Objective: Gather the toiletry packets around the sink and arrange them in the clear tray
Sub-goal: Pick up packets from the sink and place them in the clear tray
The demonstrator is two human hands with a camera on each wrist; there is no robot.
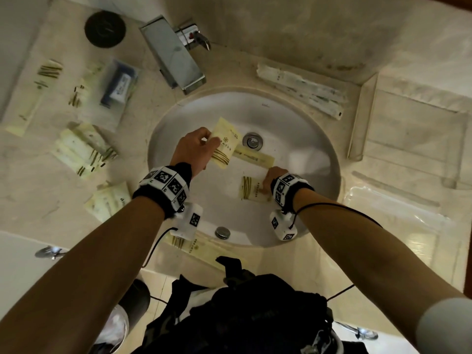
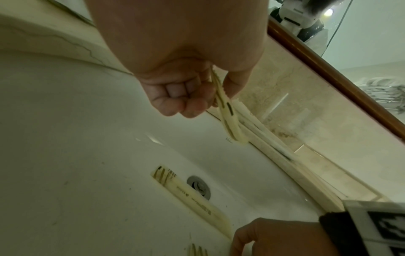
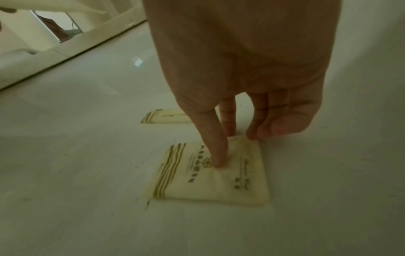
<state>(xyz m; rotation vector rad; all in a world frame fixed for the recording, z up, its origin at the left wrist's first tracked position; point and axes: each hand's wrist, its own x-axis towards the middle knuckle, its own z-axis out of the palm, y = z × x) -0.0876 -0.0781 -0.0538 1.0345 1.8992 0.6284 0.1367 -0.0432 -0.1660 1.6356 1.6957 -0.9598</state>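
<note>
My left hand [image 1: 209, 143] hovers over the white sink [image 1: 306, 139] and pinches a cream packet with gold stripes [image 1: 226, 144]; in the left wrist view the packet [image 2: 225, 110] hangs edge-on from thumb and curled fingers [image 2: 175, 90]. My right hand [image 1: 265, 187] is low in the basin. Its straight index finger [image 3: 215, 152] presses on a square cream packet [image 3: 219, 181], and the thumb touches the packet's far corner. A long narrow packet [image 1: 255, 157] lies beside the drain [image 1: 252, 141]. The clear tray [image 1: 362, 118] stands on the counter at right.
Several cream packets [image 1: 84, 149] and a clear pouch with a dark blue item [image 1: 120, 85] lie on the left counter. Long wrapped packets [image 1: 301, 90] lie behind the sink. Another packet [image 1: 194, 247] sits on the front rim. The chrome faucet [image 1: 173, 52] juts out at the back.
</note>
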